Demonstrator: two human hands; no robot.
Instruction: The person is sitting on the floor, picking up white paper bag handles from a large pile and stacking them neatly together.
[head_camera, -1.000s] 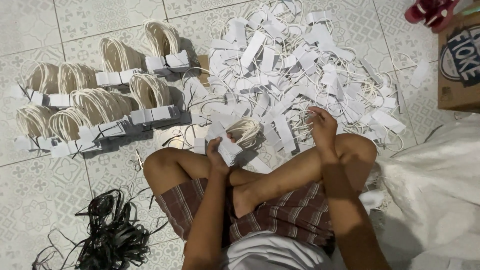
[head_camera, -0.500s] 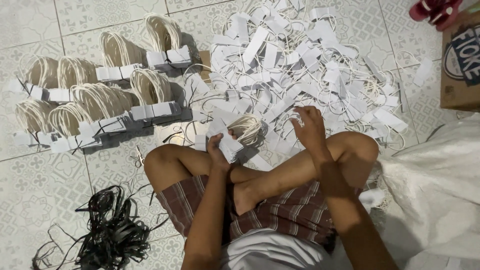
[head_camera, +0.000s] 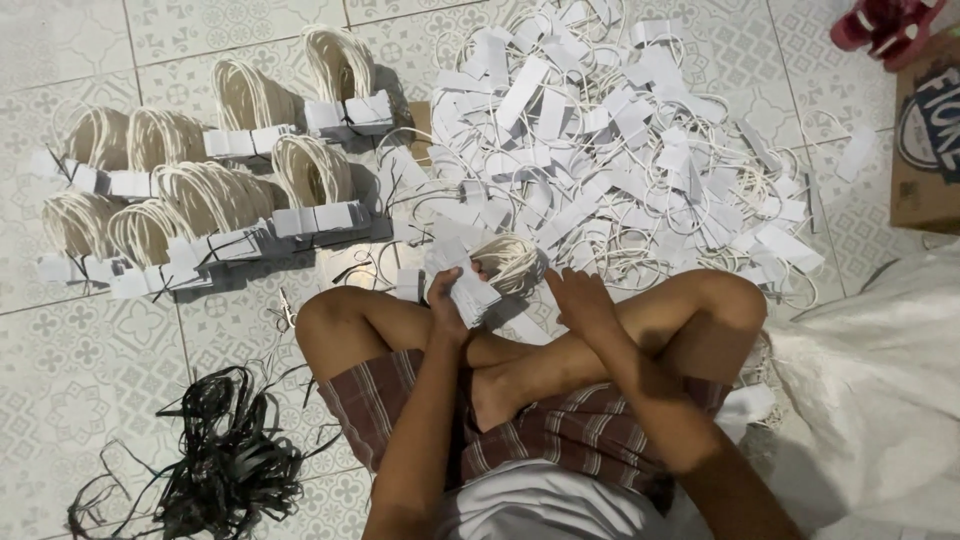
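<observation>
I take the loose heap of white paper tags (head_camera: 620, 150) as the reference landmark; it covers the patterned tile floor (head_camera: 80, 380) ahead of my crossed legs.

Surroundings, largest first:
- Right of the heap, a white sack (head_camera: 880, 400) lies against my right knee.
- Left of the heap, bundled tags with cream string loops (head_camera: 210, 190) stand in rows, each bundle fanned upright above its stack of white cards.
- Far right of the heap, at the frame edge, is a brown cardboard box (head_camera: 925, 140), with a red object (head_camera: 880, 22) beyond it that I cannot identify.
- Well below and left of the heap, beside my left thigh, lies a tangle of black straps (head_camera: 225, 450).
- Between the bundles and my left knee, a small pair of scissors (head_camera: 285, 310) rests on the tile.

Obstructions: my knees and forearms cover the near edge of the heap.

Work item: at the near edge of the heap, just above my shins, my left hand (head_camera: 450, 300) is closed around a stack of white tags (head_camera: 470, 290), whose strings gather into a cream coil (head_camera: 510, 262) just to the right of the stack. The cards sit edge to edge, slightly splayed.

My right hand (head_camera: 580, 300) lies palm down next to the coil, fingers loosely curled. I cannot tell whether it grips anything.
</observation>
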